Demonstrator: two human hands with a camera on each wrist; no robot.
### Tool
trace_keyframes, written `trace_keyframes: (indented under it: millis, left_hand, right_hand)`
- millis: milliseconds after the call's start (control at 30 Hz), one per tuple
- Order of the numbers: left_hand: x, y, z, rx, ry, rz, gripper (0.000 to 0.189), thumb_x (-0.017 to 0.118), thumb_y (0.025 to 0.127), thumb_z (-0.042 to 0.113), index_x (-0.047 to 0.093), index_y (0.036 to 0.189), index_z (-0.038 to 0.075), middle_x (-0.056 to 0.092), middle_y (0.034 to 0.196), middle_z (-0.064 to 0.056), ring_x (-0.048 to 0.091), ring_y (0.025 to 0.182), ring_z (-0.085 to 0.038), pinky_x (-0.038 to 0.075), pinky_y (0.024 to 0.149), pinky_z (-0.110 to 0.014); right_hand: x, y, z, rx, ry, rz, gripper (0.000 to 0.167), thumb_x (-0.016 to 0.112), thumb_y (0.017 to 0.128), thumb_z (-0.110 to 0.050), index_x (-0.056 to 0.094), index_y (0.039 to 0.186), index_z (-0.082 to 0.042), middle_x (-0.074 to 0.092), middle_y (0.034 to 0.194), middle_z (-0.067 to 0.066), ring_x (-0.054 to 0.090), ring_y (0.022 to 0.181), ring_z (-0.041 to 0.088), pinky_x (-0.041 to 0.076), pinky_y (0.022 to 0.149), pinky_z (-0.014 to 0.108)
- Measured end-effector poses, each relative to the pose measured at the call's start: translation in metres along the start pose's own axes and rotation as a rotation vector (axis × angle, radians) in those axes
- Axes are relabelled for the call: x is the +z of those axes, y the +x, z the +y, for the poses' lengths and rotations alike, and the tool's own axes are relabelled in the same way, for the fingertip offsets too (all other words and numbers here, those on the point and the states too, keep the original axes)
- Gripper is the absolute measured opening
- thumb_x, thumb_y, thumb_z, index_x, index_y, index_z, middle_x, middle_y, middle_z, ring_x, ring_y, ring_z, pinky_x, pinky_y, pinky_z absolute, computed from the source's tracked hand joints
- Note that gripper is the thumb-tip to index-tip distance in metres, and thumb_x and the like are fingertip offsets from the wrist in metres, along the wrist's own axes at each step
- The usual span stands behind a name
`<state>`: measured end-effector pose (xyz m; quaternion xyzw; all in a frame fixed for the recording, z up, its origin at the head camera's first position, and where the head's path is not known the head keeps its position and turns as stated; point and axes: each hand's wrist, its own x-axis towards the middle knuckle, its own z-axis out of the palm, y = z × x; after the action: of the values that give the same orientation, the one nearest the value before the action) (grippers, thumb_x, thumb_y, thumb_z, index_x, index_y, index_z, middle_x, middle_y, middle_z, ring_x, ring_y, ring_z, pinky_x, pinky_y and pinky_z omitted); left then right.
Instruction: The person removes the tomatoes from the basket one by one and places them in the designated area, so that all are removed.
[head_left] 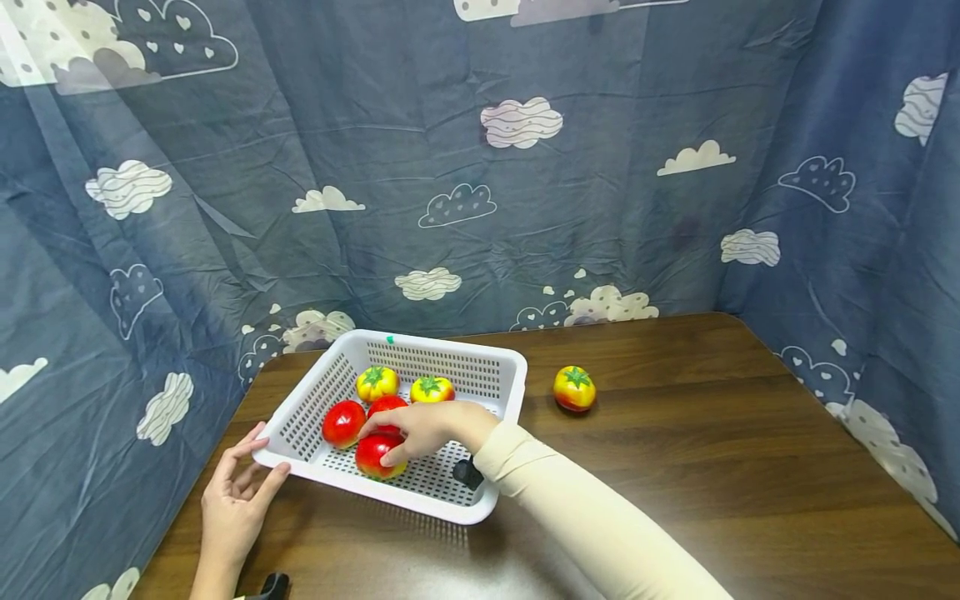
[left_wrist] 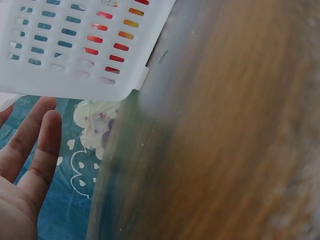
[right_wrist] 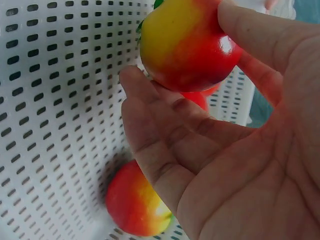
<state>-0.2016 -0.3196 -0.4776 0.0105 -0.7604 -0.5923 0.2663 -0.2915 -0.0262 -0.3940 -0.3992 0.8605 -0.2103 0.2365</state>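
A white plastic basket (head_left: 397, 502) with slotted walls stands on the table, holding several red and yellow toy tomatoes. My left hand (head_left: 234, 498) holds its near left corner, thumb on the front rim and forefinger on the side rim. In the left wrist view, fingers (left_wrist: 47, 145) extend below the rim. My right hand (head_left: 431, 429) reaches inside and grips a toy tomato (head_left: 378, 457), thumb on one side and fingers around the other. Up close, this tomato (right_wrist: 187, 45) is glossy, red shading to yellow. Another toy tomato (right_wrist: 137, 200) lies below the fingers.
One more toy tomato (head_left: 574, 389) sits on the wooden table (head_left: 675, 467), right of the basket. Inside, yellow tomatoes (head_left: 377, 383) lie toward the back and a red one (head_left: 344, 423) at the left. A blue cloud-patterned curtain (head_left: 420, 167) hangs behind the table and along its sides.
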Motion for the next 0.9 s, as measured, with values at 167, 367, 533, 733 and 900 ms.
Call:
trace_keyframes:
  millis: [167,367,533,733,900]
  left_hand:
    - [0.0,0.0,0.0,0.008,0.011,0.002,0.048,0.077,0.086,-0.019,0.062,0.13,-0.011,0.066,0.148,0.008,0.074,0.098,0.004,0.061,0.078,-0.012]
    - [0.0,0.0,0.0,0.009,0.009,-0.004,0.048,0.078,0.085,-0.019,0.062,0.13,-0.01,0.066,0.147,0.009,0.074,0.098,0.004,0.06,0.077,-0.012]
    - [0.0,0.0,-0.001,0.029,0.006,-0.016,0.049,0.079,0.085,-0.017,0.062,0.13,-0.01,0.066,0.147,0.011,0.074,0.098,0.005,0.059,0.077,-0.01]
    - [0.0,0.0,0.0,0.03,0.014,-0.012,0.048,0.079,0.085,-0.017,0.062,0.13,-0.01,0.066,0.146,0.012,0.074,0.097,0.005,0.059,0.076,-0.01]
    - [0.0,-0.001,0.0,0.03,0.014,-0.01,0.048,0.08,0.085,-0.017,0.062,0.13,-0.01,0.066,0.146,0.014,0.074,0.097,0.006,0.059,0.077,-0.009]
  right_hand:
    - [-0.007,-0.005,0.002,-0.008,0.081,0.008,0.053,0.071,0.103,-0.03,0.054,0.152,-0.029,0.057,0.151,0.004,0.056,0.132,0.02,0.05,0.115,0.034]
    - [-0.016,-0.014,0.006,0.002,0.131,0.033,0.054,0.072,0.103,-0.031,0.053,0.154,-0.03,0.057,0.152,0.004,0.055,0.133,0.018,0.051,0.115,0.034]
    - [-0.023,-0.021,0.012,-0.019,0.195,0.052,0.054,0.073,0.103,-0.027,0.054,0.154,-0.027,0.058,0.148,0.005,0.058,0.128,0.02,0.056,0.104,0.03]
    - [-0.029,-0.029,0.018,-0.04,0.305,0.062,0.053,0.073,0.103,-0.022,0.054,0.152,-0.024,0.057,0.145,0.012,0.068,0.106,0.024,0.064,0.089,0.037]
    - [-0.031,-0.035,0.023,-0.049,0.355,0.069,0.053,0.072,0.103,-0.021,0.053,0.152,-0.023,0.055,0.147,0.011,0.068,0.099,0.018,0.064,0.085,0.037]
